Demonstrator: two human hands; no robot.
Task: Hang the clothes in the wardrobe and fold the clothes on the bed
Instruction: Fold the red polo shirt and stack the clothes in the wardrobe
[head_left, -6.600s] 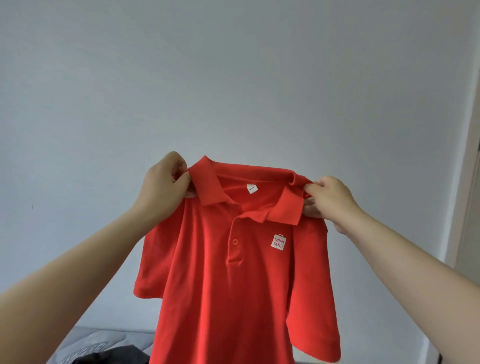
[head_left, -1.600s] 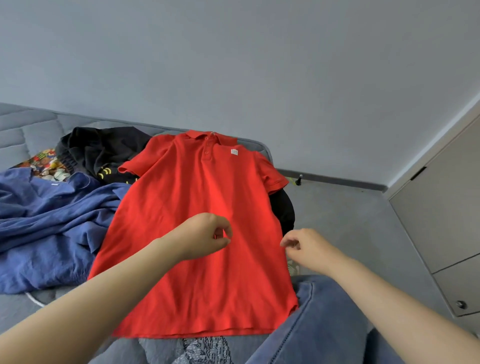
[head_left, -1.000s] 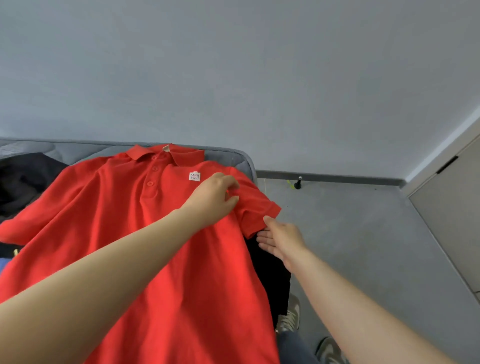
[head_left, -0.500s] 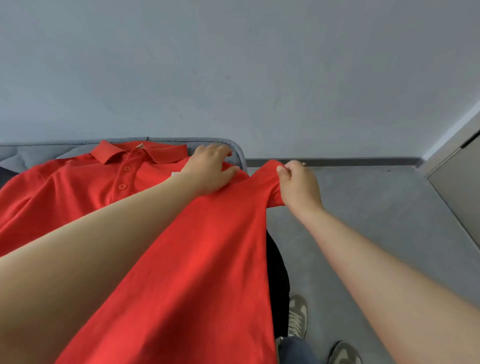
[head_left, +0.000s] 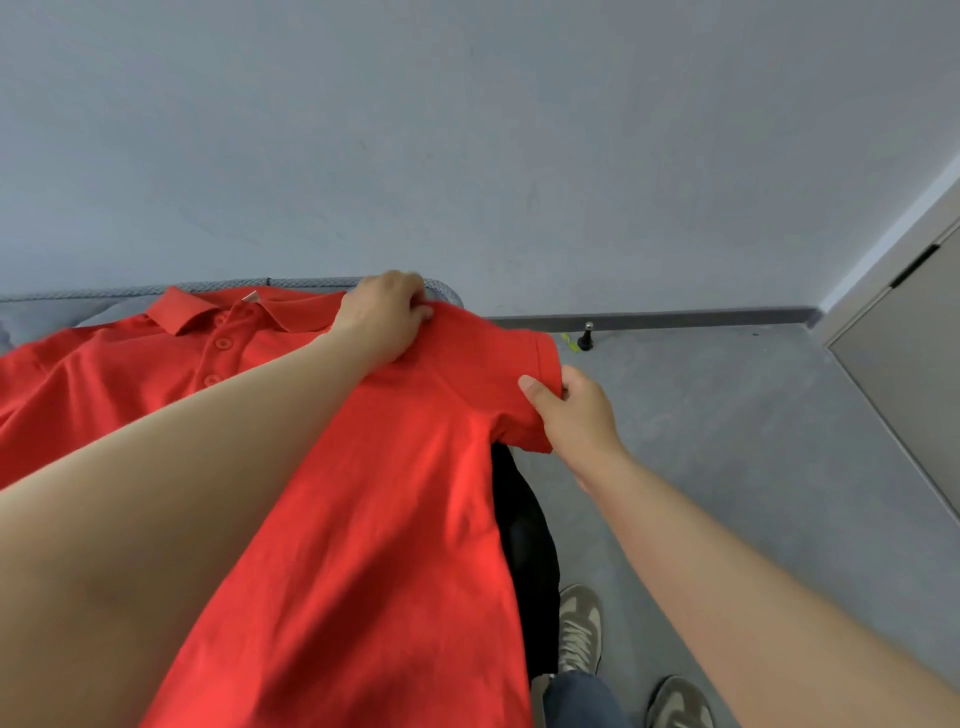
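Right hand (head_left: 576, 410) has drawn the short sleeve of the red knit polo shirt (head_left: 363, 519) outward and downward, away from the left hand (head_left: 384, 317); sleeve now spread open.

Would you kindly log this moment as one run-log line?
red polo shirt: spread on bed | left hand: grips shoulder | right hand: pinches sleeve hem | fold: not yet made

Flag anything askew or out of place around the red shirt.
The red polo shirt lies partly off the bed: its sleeve, pinched by the right hand, overhangs the edge. A black garment beneath it droops toward the floor. Nothing looks damaged.
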